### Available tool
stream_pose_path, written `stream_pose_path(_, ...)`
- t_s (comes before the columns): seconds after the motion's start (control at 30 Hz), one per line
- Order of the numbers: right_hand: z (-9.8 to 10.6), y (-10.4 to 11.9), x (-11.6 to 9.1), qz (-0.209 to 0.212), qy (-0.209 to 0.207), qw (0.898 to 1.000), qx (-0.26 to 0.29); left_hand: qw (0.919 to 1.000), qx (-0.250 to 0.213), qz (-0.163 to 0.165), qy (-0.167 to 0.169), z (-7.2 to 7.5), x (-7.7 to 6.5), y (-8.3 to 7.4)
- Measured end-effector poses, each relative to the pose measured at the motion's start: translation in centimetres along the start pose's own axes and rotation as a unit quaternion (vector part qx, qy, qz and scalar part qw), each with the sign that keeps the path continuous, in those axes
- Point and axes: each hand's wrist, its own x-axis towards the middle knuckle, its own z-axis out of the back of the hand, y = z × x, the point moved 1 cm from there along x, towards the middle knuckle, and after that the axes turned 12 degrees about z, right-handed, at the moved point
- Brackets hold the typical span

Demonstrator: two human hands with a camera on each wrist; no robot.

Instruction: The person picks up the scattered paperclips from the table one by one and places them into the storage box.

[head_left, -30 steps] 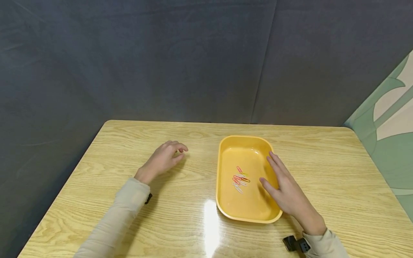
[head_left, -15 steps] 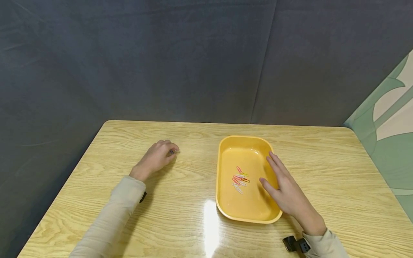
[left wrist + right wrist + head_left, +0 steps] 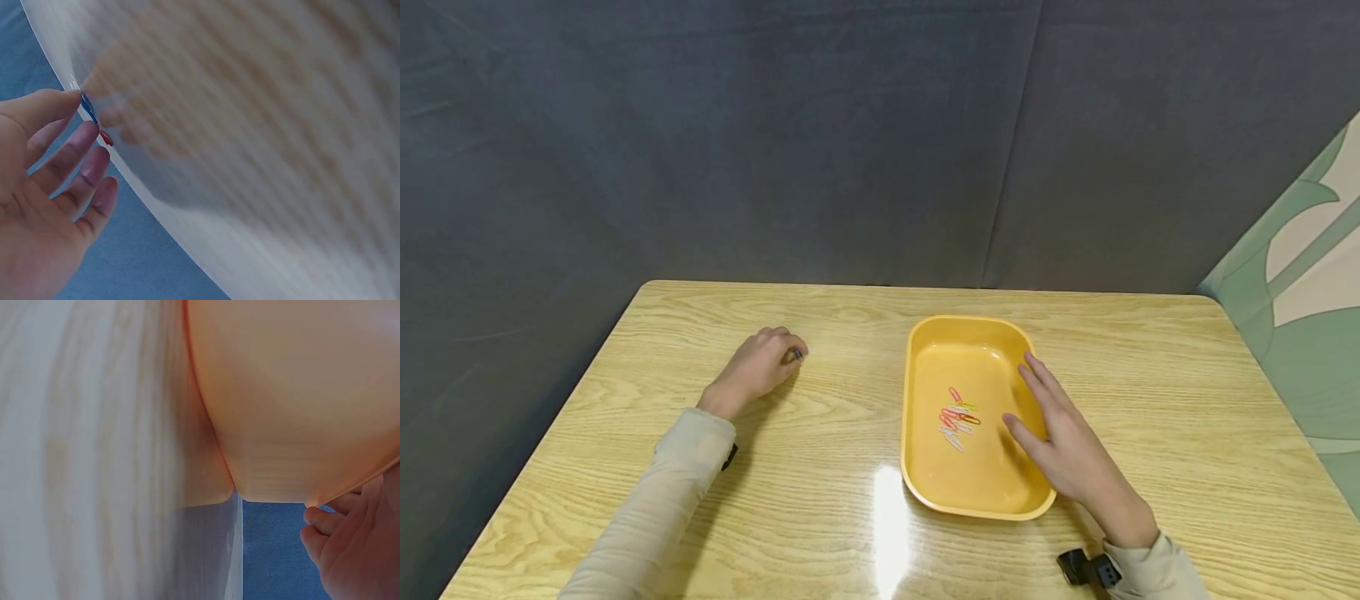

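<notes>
My left hand (image 3: 751, 372) is low over the left part of the table. Its thumb and index finger pinch a blue paper clip (image 3: 89, 107); the index fingertip is hidden behind the thumb. A red clip (image 3: 106, 137) and a whitish clip (image 3: 74, 83) lie right beside it. At the right side of a yellow tray (image 3: 910, 392), my right hand (image 3: 1067, 442) has its straight fingers along the rim and its thumb over the inside. A loose cluster of coloured paper clips (image 3: 950, 419), pink, red, white, yellow and brown, lies on the tray floor.
The pale wooden table (image 3: 835, 492) ends at a dark curtain (image 3: 820, 150) behind and to the left. A green-patterned panel (image 3: 1315, 358) stands at the right. Each wrist wears a small black device, the right one (image 3: 1088, 569) close to the tray's near corner.
My left hand has moved a little left and down to the clips, and its thumb and index finger have come together there. The right hand and the tray have stayed put.
</notes>
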Motion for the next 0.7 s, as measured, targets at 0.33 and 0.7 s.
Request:
stream_pose_path(0.33,0.05,0.02,-0.03,0.001,0.003,1.000,0.001,1.0000,0.006,-0.002,0.001,0.16,-0.04,-0.10)
stream_pose_path(0.7,-0.01,-0.04,0.01,0.005,0.003,1.000,-0.003,0.9996,0.000,0.019,0.022,0.31,-0.14,-0.13)
